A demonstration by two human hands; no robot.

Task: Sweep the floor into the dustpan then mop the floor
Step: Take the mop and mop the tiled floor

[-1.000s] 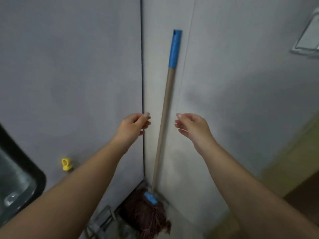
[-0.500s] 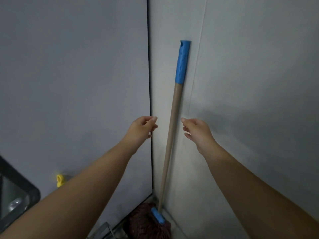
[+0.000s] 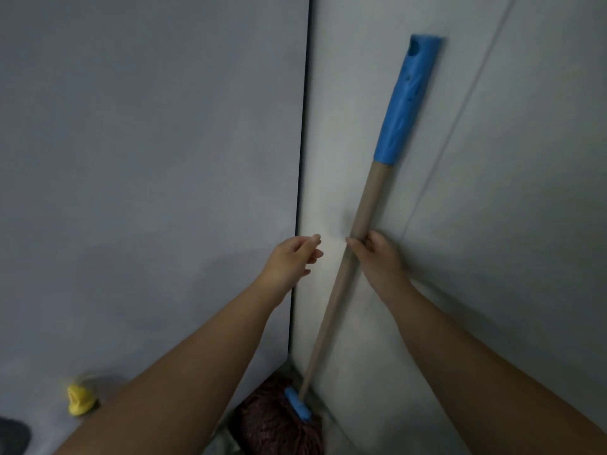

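2 hands in view, 1 mop, 1 corner of grey wall.

Item 1, mop [image 3: 361, 221]: stands propped in the corner, wooden shaft leaning up against the right-hand wall panel, blue grip sleeve [image 3: 405, 100] at the top, reddish string head [image 3: 279, 425] on the floor at the foot of the corner, held by a blue clamp [image 3: 297, 407].

Item 2, right hand [image 3: 377, 254]: on the shaft at about mid-height, below the blue sleeve. Its fingers [image 3: 356, 244] curl round the wood with the thumb on the upper side; I read this as a grip just taken, though blur keeps me from saying how firm.

Item 3, left hand [image 3: 290, 257]: just beside the shaft, not touching it, fingers loosely apart and holding nothing.

Item 4, yellow object [image 3: 78, 399]: low on the left wall, too blurred to identify.

Step in hand, as I judge it: fetching the mop, so the mopping half of the task is starting. No dustpan or broom shows, so I cannot tell from here whether sweeping is done.

Next move calls for: bringing the left hand onto the shaft, lower or higher than the right, then lifting the head clear of the corner without dragging the strings against the wall.

Change against 0.5 s ago: then both hands hovered either side of the shaft, neither touching. Now the right hand has closed on it; the left has stayed off. The shaft also leans further right across the picture, though the camera may have shifted as well.
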